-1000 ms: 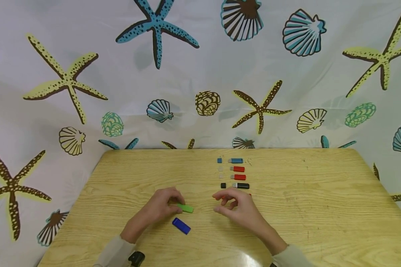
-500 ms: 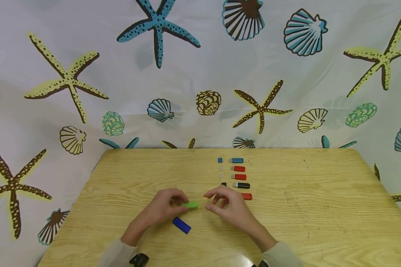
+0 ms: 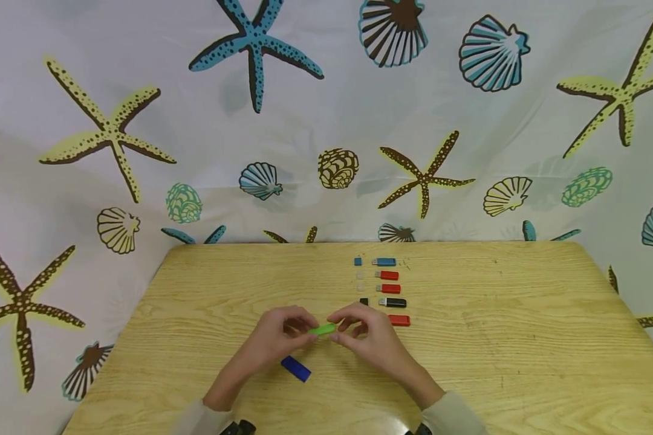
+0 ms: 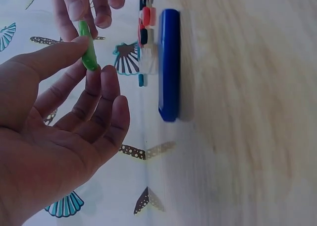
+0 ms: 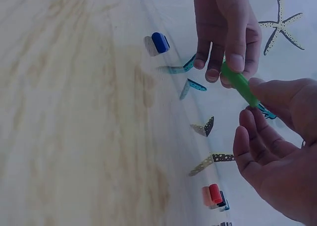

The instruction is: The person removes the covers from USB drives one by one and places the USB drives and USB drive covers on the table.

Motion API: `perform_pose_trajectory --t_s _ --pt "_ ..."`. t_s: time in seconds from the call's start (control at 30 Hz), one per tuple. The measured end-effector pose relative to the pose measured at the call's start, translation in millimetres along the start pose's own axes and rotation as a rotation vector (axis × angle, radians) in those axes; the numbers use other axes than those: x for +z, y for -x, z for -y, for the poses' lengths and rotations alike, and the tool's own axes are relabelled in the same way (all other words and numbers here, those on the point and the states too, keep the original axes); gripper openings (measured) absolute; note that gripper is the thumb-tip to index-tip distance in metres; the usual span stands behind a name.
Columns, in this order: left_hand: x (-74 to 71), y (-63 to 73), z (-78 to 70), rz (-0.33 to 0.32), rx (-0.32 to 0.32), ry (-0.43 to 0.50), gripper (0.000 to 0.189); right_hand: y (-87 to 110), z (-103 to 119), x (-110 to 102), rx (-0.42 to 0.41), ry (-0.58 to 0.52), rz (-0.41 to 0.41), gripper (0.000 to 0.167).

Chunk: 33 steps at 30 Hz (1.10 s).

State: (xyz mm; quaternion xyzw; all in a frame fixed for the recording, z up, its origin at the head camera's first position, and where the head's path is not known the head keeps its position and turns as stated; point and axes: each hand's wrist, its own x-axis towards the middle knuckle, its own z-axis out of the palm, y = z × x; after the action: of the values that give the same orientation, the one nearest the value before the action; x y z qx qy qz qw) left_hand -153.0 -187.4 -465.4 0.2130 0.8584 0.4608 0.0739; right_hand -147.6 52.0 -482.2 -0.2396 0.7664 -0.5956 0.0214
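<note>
A green USB flash drive point(image 3: 323, 330) is up off the table between the two hands, its connector out of sight. My left hand point(image 3: 276, 335) pinches one end between thumb and fingers. At the other end, the thumb and fingertips of my right hand point(image 3: 374, 337) pinch it too. In the left wrist view the green drive point(image 4: 89, 55) appears under the left thumb. A dark blue USB drive point(image 3: 296, 368) lies on the table just below the left hand, its connector not visible.
Beyond the right hand, uncapped drives lie in a column: a blue one point(image 3: 384, 262), two red ones point(image 3: 389, 275), a black one point(image 3: 394, 302). Another red drive point(image 3: 399, 320) is partly behind the hand. Caps, like the blue cap point(image 3: 357, 261), lie left of them on the wooden table point(image 3: 522, 338).
My left hand has lifted the green drive and brought it to the right. The right hand has moved left and now takes hold of its other end.
</note>
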Motion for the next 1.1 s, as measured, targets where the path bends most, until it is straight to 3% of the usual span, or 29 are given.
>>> perform_pose_trajectory --t_s 0.63,1.1 --pt "24.7 -4.8 -19.3 -0.026 -0.024 0.061 0.013 10.2 -7.2 -21.3 0.022 -0.017 -0.023 0.018" --pt "39.7 -12.8 -24.7 -0.028 0.017 0.155 0.012 16.0 -10.4 -31.2 0.001 -0.012 -0.077 0.019"
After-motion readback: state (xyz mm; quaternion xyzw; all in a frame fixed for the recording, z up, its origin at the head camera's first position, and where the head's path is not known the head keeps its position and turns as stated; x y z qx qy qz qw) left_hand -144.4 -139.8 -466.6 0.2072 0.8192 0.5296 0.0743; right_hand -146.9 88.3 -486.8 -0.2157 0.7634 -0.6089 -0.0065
